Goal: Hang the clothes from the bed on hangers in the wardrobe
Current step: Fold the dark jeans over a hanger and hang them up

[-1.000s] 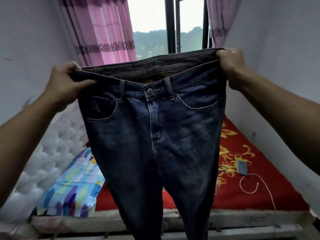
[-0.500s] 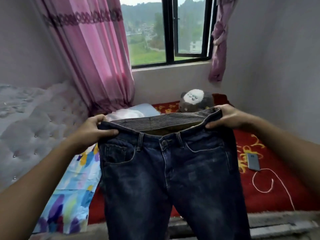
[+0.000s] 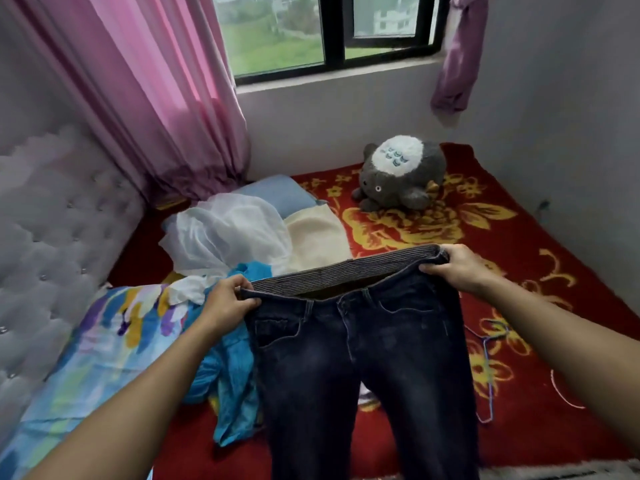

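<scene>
A pair of dark blue jeans [image 3: 367, 358] is spread over the red flowered bed cover [image 3: 519, 271], front side up, legs running toward the bottom of the view. My left hand [image 3: 228, 301] grips the waistband at its left end. My right hand [image 3: 453, 268] grips the waistband at its right end. A thin purple wire hanger [image 3: 489, 362] lies on the cover just right of the jeans. More clothes lie on the bed: a bright blue garment [image 3: 228, 386] left of the jeans, a white sheer cloth [image 3: 221, 233] and a cream one [image 3: 318, 237] behind.
A grey plush toy [image 3: 398, 171] sits at the far side of the bed. A colourful pillow [image 3: 93, 358] lies left, against the tufted grey headboard [image 3: 45, 244]. Pink curtains [image 3: 156, 91] hang by the window. A white cable [image 3: 562, 393] shows by my right forearm.
The jeans came down from in front of the window to the bed, both hands lowering the waistband. The view tilted down, bringing the plush toy, the clothes pile and the hanger into sight.
</scene>
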The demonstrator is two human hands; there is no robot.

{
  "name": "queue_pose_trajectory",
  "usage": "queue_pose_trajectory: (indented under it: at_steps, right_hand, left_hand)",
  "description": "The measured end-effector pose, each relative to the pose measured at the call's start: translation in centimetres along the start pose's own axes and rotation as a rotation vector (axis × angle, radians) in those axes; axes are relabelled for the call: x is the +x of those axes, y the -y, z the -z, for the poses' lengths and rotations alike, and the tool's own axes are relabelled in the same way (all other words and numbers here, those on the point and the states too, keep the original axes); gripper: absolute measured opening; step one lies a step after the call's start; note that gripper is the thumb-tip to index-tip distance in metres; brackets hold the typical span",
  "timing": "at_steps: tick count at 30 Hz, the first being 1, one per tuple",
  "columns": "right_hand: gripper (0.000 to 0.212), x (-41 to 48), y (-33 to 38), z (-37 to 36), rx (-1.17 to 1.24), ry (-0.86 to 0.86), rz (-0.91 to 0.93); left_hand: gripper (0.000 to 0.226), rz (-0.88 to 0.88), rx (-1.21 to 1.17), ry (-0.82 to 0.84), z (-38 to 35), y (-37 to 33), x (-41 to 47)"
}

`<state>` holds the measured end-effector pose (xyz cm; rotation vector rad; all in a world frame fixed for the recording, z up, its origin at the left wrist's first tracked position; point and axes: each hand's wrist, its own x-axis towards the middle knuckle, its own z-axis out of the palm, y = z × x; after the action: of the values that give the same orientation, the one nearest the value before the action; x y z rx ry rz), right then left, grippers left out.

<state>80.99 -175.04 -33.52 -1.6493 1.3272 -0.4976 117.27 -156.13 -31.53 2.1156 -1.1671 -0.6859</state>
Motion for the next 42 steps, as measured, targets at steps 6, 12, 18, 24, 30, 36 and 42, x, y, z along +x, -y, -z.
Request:
queue_pose_trajectory:
  at_steps: [6,12,18,24,30,36,42]
  right_hand:
    - [0.014,14.2,-5.3,-3.9,-0.011,-0.096,-0.109]
    - [0.021,25.6,-12.7,-10.8,-0.06,-0.103,-0.195]
    - [0.057,28.0,-24.0,-16.3,-0.108,-0.158,-0.415]
    - [0.062,18.1,-34.4,-18.7,-0.244,-0.119,-0.609]
    - [0.044,12.1,-38.3,-18.1,-0.303,-0.039,-0.715]
    - [0.048,7.9,-39.2,-19.2,0.008,0.037,-0.519]
    - [0.055,4.3,-33.3,-20.9,-0.391,0.262,-0.391]
  left_hand:
    - [0.017,0.092,0.097,-0.133,-6.7,1.6,13.8]
    - [0.015,0.221,0.196,-0.182,-16.2,8.5,24.6]
    - [0.029,0.082,0.355,-0.151,-26.0,13.7,27.9]
    - [0.038,-0.359,0.45,0.24,-39.0,9.3,27.3]
    - [0.053,-0.923,0.97,0.643,-49.9,4.9,28.9]
    - [0.035,-0.984,1.124,0.607,-51.5,6.1,28.7]
    - [0.019,-1.122,0.998,0.41,-41.0,6.4,29.3]
